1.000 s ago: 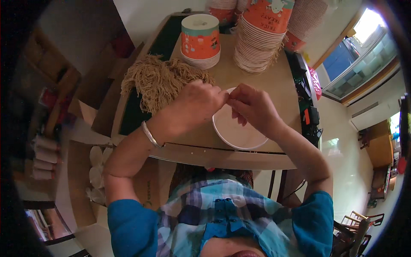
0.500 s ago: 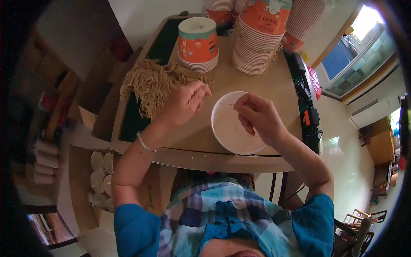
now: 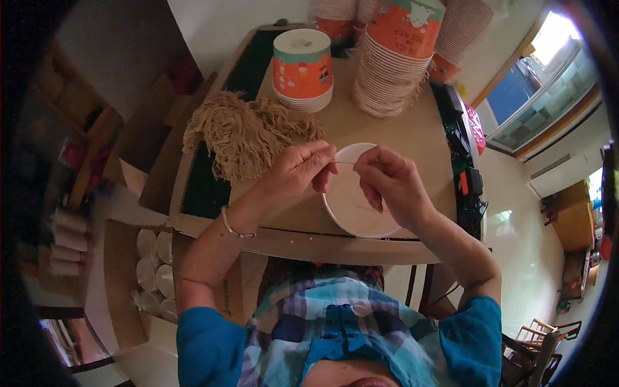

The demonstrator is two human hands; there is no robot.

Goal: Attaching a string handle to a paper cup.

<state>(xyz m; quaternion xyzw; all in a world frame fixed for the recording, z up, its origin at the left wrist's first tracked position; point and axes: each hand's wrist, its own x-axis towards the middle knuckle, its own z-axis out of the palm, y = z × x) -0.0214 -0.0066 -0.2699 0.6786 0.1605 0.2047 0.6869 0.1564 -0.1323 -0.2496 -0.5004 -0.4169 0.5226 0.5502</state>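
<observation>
A thin strand (image 3: pixel 345 162) runs between my two hands over a white-lined paper bucket (image 3: pixel 332 216). My left hand (image 3: pixel 306 168) is closed, with thumb and fingertips pinching one end at the bucket's left rim. Above the bucket's right side, my right hand (image 3: pixel 394 180) pinches the other end between thumb and forefinger. The strand is too fine to tell whether it is string or wire. More thin lines show inside the bucket. Left of it, beyond my left hand, lies a heap of tan twine (image 3: pixel 238 135).
A short stack of upside-down orange paper buckets (image 3: pixel 302 71) stands behind the twine. Taller stacked buckets (image 3: pixel 396 61) rise at the back right. Black devices with cables (image 3: pixel 469 180) line the table's right edge. Below left, a cardboard box (image 3: pixel 122 277) holds white cups.
My left hand has moved right and closed near the strand's free end. Before, its fingers were apart from the strand, which only my right hand held.
</observation>
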